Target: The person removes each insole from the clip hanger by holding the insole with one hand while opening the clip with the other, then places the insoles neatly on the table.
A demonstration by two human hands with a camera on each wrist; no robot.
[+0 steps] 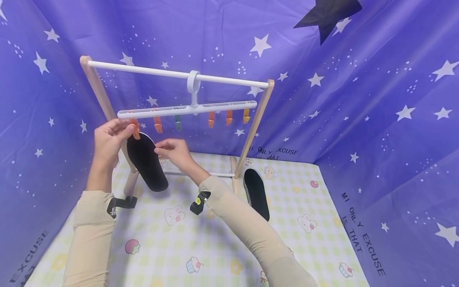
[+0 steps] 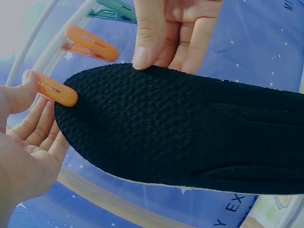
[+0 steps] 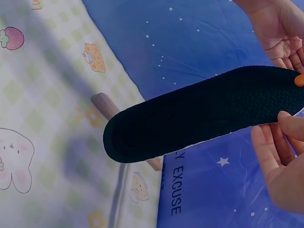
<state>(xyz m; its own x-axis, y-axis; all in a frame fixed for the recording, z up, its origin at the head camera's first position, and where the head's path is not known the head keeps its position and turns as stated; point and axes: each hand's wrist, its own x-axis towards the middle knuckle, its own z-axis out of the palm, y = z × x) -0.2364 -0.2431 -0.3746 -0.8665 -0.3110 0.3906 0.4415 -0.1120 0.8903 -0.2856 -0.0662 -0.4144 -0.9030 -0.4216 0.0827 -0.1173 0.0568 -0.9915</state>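
Observation:
A black shoe insole (image 1: 148, 165) hangs below the left end of a white clip hanger (image 1: 161, 112). Between thumb and fingers, my left hand (image 1: 106, 145) pinches an orange clip (image 2: 58, 90) whose tip overlaps the insole's rounded end. On the insole's side edge, my right hand (image 1: 176, 153) pinches with the thumb on the black face and the fingers behind. The left wrist view shows the insole's textured surface and thin white rim. A second black insole (image 1: 256, 194) lies on the tablecloth to the right of the rack.
A rack with wooden posts (image 1: 252, 131) and a white top bar (image 1: 143, 70) carries the hanger by its hook (image 1: 193, 83). Other clips, orange, green (image 1: 177, 122) and yellow (image 1: 246, 116), dangle along it. A checked tablecloth (image 1: 215, 247) covers the table; a purple star-patterned curtain (image 1: 376, 151) surrounds it.

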